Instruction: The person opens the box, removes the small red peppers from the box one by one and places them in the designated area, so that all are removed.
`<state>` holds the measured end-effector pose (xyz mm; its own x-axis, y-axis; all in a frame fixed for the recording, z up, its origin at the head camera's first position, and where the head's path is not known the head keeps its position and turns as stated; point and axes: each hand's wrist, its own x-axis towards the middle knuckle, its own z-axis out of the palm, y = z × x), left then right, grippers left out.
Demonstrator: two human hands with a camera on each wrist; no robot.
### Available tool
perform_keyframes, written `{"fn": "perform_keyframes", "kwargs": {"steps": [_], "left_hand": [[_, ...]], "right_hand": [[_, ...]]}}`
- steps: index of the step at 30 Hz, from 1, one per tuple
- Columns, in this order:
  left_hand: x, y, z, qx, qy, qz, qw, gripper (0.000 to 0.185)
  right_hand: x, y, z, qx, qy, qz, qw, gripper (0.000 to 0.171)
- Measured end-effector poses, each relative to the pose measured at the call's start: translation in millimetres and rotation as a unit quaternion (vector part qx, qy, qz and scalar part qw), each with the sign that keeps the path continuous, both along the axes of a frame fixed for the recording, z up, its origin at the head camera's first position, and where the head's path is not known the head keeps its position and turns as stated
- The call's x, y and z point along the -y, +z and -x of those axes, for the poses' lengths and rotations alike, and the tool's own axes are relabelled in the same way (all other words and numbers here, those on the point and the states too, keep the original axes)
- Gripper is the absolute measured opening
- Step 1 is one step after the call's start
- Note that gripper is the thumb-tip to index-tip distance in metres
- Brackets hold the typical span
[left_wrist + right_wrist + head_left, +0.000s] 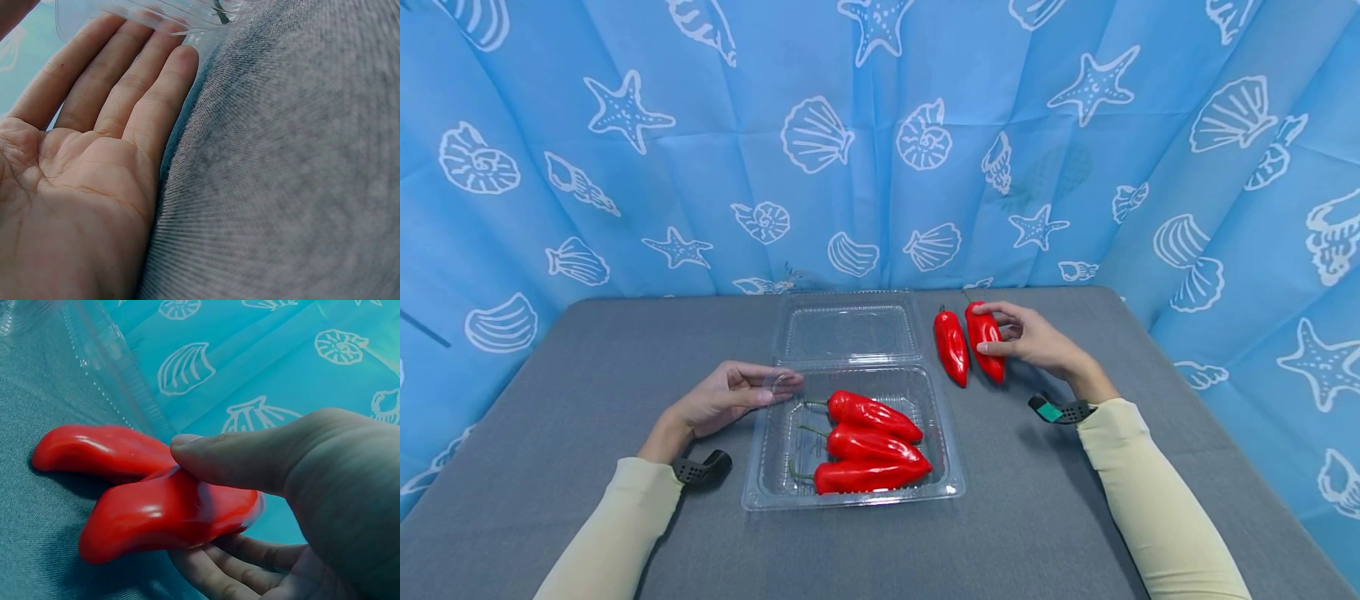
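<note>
A clear plastic clamshell container (951, 467) sits on the table with its lid (850, 333) folded back. Three glossy red peppers (868, 479) with green stems lie side by side in its base. At the base's left edge, my left hand (733, 396) has its fingertips against the plastic, fingers straight in the left wrist view. Right of the lid, my right hand (1030, 337) grips a red pepper (150, 515) between thumb and fingers. Another red pepper (952, 346) lies just left of it, close alongside; whether the gripped one touches the cloth is unclear.
A grey cloth (1037, 517) covers the table. Behind it hangs a blue curtain (715, 183) with white shell and starfish prints, close to the back edge. Each wrist wears a black strap (1060, 410).
</note>
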<state>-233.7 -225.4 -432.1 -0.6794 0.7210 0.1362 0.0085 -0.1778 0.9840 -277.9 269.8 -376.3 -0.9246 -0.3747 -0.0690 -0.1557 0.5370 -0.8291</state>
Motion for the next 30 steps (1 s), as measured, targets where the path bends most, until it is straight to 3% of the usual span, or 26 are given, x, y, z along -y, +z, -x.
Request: {"fn": "perform_keyframes", "kwargs": {"steps": [30], "left_hand": [[0, 0.9, -0.6, 0.003, 0.003, 0.001, 1.0000, 0.042]], "right_hand": [[5, -15.4, 2.1, 0.028, -0.018, -0.001, 0.999, 0.064]]}}
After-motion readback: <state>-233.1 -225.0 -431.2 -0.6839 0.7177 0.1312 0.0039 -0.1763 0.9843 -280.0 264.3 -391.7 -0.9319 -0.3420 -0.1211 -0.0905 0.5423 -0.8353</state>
